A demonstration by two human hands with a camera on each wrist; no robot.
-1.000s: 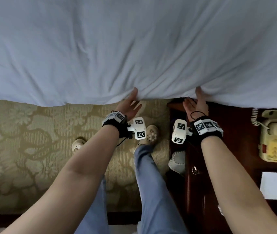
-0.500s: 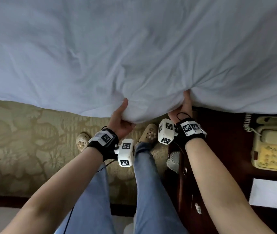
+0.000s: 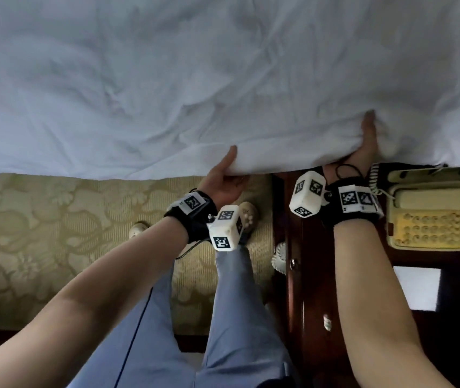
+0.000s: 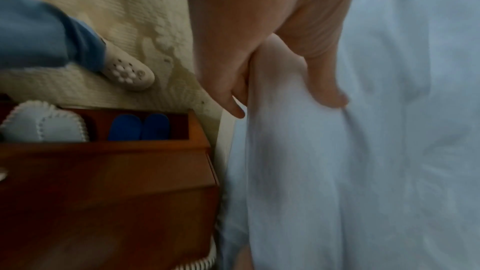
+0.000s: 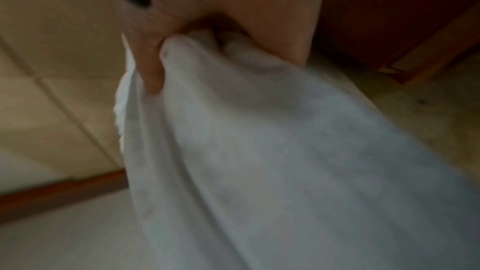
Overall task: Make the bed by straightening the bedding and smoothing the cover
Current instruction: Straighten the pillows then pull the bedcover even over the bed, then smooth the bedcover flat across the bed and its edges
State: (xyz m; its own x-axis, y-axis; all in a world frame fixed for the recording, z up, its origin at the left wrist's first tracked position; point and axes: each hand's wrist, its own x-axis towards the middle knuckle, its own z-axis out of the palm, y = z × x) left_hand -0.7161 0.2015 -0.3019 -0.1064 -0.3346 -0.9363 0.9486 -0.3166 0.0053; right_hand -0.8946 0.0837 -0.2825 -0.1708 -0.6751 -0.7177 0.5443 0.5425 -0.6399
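Note:
A white cover [image 3: 223, 79] fills the upper half of the head view, creased, its near edge hanging over the carpet. My left hand [image 3: 224, 177] grips that edge, thumb on top and fingers curled under the fold. In the left wrist view the left hand [image 4: 272, 65] pinches a thick fold of the white cover [image 4: 337, 171]. My right hand [image 3: 367, 144] grips the edge further right, partly buried in the cloth. In the blurred right wrist view the right hand [image 5: 207, 34] clutches a bunch of the white cover [image 5: 285, 161].
A dark wooden nightstand [image 3: 307, 275] stands right of my legs, holding a beige telephone [image 3: 433, 219] and a white notepad [image 3: 416, 288]. Slippers [image 4: 44, 124] sit in its open shelf. A patterned yellow carpet [image 3: 41, 233] lies at the left.
Both hands closed on the cover's edge, drew it toward me, and have now carried it back toward the bed and spread apart. New creases run across the cover.

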